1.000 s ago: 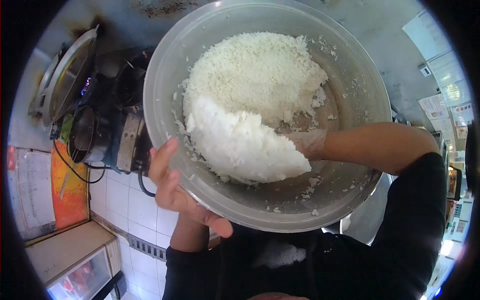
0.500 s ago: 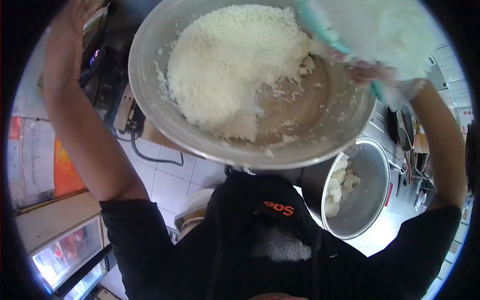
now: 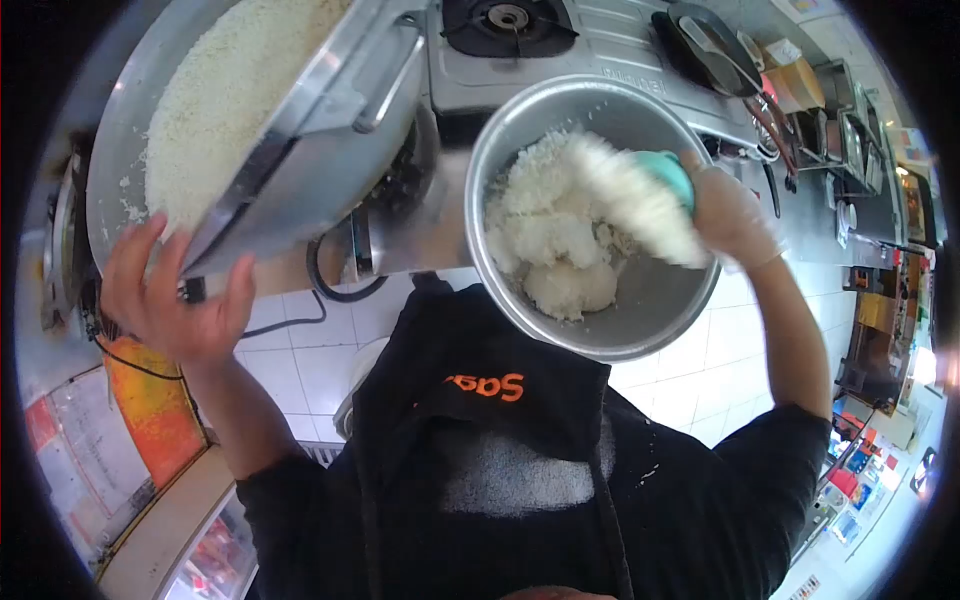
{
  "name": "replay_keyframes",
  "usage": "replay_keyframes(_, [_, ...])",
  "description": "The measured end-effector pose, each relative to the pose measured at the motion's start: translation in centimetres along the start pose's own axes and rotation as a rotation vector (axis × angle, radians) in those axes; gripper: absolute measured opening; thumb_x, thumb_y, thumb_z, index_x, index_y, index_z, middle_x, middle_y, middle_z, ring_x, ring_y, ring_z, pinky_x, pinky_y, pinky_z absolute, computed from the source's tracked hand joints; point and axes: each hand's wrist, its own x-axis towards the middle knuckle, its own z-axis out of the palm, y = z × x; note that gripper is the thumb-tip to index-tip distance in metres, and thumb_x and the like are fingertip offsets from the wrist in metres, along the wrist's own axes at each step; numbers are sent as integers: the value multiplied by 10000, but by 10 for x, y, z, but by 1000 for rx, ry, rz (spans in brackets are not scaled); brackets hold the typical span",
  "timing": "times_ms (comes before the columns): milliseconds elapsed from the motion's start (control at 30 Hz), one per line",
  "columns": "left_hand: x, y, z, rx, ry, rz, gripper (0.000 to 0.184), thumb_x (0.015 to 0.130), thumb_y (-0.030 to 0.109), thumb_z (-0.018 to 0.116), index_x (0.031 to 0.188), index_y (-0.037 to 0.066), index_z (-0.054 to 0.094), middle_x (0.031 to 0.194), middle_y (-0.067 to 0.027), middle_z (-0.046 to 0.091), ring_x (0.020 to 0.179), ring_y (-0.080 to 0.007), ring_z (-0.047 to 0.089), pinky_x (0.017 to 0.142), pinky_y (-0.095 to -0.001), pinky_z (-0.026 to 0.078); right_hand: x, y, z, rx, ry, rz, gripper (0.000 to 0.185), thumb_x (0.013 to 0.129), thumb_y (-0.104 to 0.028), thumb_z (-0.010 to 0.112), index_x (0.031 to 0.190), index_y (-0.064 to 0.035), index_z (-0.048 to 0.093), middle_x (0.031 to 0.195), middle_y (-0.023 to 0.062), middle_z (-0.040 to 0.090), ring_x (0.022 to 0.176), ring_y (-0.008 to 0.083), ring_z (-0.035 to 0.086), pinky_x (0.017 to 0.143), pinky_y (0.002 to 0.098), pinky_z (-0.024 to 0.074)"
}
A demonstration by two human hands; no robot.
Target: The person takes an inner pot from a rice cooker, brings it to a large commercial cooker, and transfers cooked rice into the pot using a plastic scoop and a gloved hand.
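My right hand [image 3: 737, 215], in a clear plastic glove, grips a turquoise scoop [image 3: 668, 178] over the smaller metal pot [image 3: 690, 315]. A motion-blurred mass of white rice [image 3: 640, 200] is at the scoop. Clumps of cooked rice [image 3: 565, 235] lie in that pot. My left hand [image 3: 185, 300] is bare, fingers and thumb spread, at the near edge of the large metal pot [image 3: 120, 180]; whether it touches the rim I cannot tell. More rice [image 3: 230, 100] fills the visible part of the large pot. Its outer wall carries a handle [image 3: 392, 78].
A gas stove [image 3: 610, 45] with a burner stands behind the smaller pot. Pans [image 3: 715, 60] and utensils are at its right end. A black cable [image 3: 340, 292] loops below the large pot. White floor tiles [image 3: 315, 365] show beneath.
The view has shifted right. My right hand has carried the scoop of rice from the large pot to above the smaller one. My left hand has come down to the large pot's near edge.
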Motion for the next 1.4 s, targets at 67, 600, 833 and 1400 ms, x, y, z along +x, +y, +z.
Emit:
replay_keyframes(67, [20, 28, 7, 81, -59, 1, 550, 791, 412, 748, 1215, 108, 575, 1220, -97, 603, 1121, -296, 548, 959, -423, 400, -8, -21, 13, -112, 13, 315, 352, 968, -187, 485, 1282, -29, 471, 915, 223, 665, 824, 377, 673, 682, 470, 539])
replay_keyframes(600, [112, 73, 68, 173, -262, 349, 321, 779, 229, 635, 1079, 119, 597, 1311, -77, 558, 1218, -234, 507, 1008, -438, 360, -80, -44, 75, 449, 595, 296, 358, 837, -12, 545, 1192, -42, 509, 825, 248, 656, 720, 424, 660, 618, 509, 517])
replay_keyframes(833, [128, 74, 95, 120, -504, 502, 208, 833, 73, 526, 1023, 41, 605, 1256, -119, 587, 1232, -275, 510, 1069, -506, 329, -101, -72, 59, 420, 658, 84, 199, 822, -87, 566, 1019, -64, 544, 730, 79, 616, 623, 261, 643, 559, 381, 522])
replay_keyframes(1400, [212, 76, 188, 378, -594, 407, 241, 853, 66, 477, 1051, 17, 605, 1262, -88, 557, 1243, -259, 457, 1075, -486, 294, -81, 36, 86, 666, 1366, 103, 200, 812, -70, 591, 991, -87, 680, 891, 114, 685, 776, 281, 673, 705, 358, 553])
